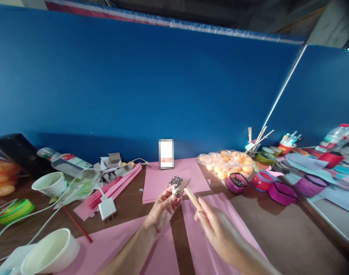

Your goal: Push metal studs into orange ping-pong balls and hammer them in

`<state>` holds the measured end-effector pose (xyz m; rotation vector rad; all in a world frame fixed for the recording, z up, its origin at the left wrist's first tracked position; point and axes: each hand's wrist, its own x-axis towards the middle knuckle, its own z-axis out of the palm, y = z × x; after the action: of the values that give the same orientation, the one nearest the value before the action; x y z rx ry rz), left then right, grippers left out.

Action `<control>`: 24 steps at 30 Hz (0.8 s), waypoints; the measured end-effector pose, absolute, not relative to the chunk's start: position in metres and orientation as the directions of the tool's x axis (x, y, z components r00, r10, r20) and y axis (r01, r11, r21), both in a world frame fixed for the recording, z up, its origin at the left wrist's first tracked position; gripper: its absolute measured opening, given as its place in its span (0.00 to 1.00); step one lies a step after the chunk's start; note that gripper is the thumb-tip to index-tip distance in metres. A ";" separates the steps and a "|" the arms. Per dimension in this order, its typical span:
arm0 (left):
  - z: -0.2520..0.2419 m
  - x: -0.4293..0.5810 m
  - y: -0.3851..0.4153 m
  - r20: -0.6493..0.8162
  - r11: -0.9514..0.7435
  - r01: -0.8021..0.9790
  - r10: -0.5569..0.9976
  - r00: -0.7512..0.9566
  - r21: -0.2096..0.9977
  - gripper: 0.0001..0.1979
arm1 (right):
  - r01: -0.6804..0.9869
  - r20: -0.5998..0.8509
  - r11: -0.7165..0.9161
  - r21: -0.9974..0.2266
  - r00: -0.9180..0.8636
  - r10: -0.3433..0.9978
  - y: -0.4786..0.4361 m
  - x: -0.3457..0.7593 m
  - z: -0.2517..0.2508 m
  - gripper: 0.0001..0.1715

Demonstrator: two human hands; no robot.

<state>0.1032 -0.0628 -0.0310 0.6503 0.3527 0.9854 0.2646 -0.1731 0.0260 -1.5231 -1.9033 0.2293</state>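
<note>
My left hand [163,208] pinches a small silvery glittery ball [176,184] between thumb and fingers, raised above the brown table [277,225]. My right hand [213,225] grips a thin wooden stick [193,198] whose pale flat tip touches the ball from the right. Both hands hover over pink paper sheets [174,173], one flat at the middle and others fanned out beneath my forearms.
At the left are two white cups [50,184] [52,252], a lying plastic bottle [67,162], a white charger with cable [107,208] and a green tape roll [15,210]. To the right lie a bag of orange balls [227,162], magenta cups [236,182] and sticks. Blue partitions stand behind.
</note>
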 end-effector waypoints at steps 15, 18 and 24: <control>-0.032 0.103 -0.062 -0.054 0.436 -0.650 0.853 0.520 0.622 0.11 | 0.809 0.509 0.324 -0.490 -0.036 0.860 -0.174 0.265 0.017 0.22; -0.032 0.102 -0.063 -0.059 0.450 -0.640 0.843 0.535 0.622 0.11 | 0.822 0.486 0.323 -0.469 -0.065 0.871 -0.174 0.265 0.016 0.22; -0.030 0.101 -0.065 -0.032 0.457 -0.634 0.826 0.563 0.624 0.11 | 0.809 0.492 0.333 -0.485 -0.062 0.868 -0.175 0.261 0.024 0.22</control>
<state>0.1009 -0.0648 -0.0297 0.6036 0.3553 0.9236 0.2605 -0.1752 0.0243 -1.4786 -1.8667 0.1035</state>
